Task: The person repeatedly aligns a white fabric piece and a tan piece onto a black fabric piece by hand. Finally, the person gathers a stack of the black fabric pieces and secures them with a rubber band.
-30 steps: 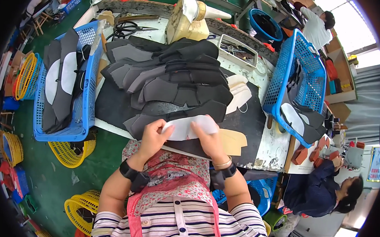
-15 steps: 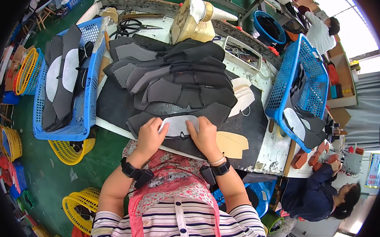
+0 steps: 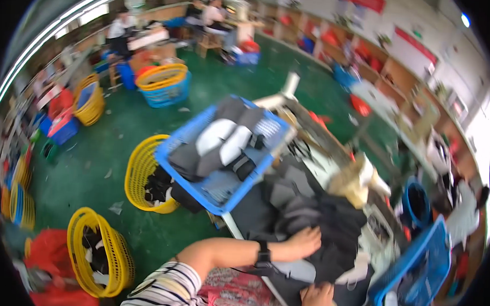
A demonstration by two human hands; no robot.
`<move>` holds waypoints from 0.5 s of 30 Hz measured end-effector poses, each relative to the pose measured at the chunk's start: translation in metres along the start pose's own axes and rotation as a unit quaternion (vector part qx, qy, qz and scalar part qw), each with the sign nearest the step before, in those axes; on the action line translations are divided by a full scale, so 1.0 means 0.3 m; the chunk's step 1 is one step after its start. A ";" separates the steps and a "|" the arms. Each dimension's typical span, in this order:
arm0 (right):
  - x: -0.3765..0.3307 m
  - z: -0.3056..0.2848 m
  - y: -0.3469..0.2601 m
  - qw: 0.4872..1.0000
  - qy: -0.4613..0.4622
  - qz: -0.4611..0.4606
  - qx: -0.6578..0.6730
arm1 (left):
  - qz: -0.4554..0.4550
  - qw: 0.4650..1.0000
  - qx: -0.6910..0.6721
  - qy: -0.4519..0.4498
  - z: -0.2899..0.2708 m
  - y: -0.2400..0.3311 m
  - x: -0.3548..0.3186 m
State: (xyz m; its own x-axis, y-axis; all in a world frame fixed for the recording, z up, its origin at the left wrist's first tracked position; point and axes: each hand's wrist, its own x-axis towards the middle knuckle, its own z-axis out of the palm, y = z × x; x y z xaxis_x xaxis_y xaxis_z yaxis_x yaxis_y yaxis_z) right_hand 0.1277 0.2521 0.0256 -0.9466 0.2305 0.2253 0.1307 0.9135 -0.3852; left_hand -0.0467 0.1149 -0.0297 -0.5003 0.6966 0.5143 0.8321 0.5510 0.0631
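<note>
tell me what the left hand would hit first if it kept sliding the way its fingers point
The left hand lies flat on the pile of dark fabric pieces, fingers pointing right. Going on, it would likely just cross more of that pile; blur hides anything beyond.

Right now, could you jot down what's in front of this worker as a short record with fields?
Setting: busy workshop with a green floor
Left hand: resting flat on the pile of dark fabric pieces, black wrist strap on
Right hand: at the table's near edge, on the dark material
Blue crate: tilted, holds grey and white cut pieces
Yellow baskets: on the floor, dark scraps inside
View: blurred
</note>
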 end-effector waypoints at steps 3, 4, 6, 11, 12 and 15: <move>-0.056 -0.068 0.009 0.982 -0.047 -0.082 -0.164 | 0.019 0.992 0.103 -0.073 0.157 -0.004 -0.007; -0.103 -0.013 0.093 0.978 -0.043 -0.121 -0.164 | 0.013 0.991 0.115 -0.067 0.147 -0.013 -0.002; -0.136 0.034 0.168 0.973 -0.034 -0.159 -0.163 | 0.043 0.986 0.141 -0.073 0.107 -0.002 -0.004; -0.116 0.058 0.161 0.976 0.011 -0.195 -0.095 | 0.092 0.972 0.187 -0.109 0.101 -0.043 0.018; -0.116 0.055 0.152 0.982 -0.002 -0.176 -0.070 | 0.096 0.971 0.190 -0.109 0.096 -0.052 0.017; -0.111 0.078 0.163 0.989 -0.007 -0.143 -0.027 | 0.168 0.963 0.184 -0.101 0.056 -0.089 0.035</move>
State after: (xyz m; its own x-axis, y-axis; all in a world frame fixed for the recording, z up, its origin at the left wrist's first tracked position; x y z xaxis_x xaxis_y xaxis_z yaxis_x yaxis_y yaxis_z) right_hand 0.1587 0.2813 -0.0218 -0.9511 -0.0451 0.3055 -0.1287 0.9572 -0.2593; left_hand -0.0782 0.1152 -0.0403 -0.2856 0.9184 0.2738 0.8325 0.3793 -0.4038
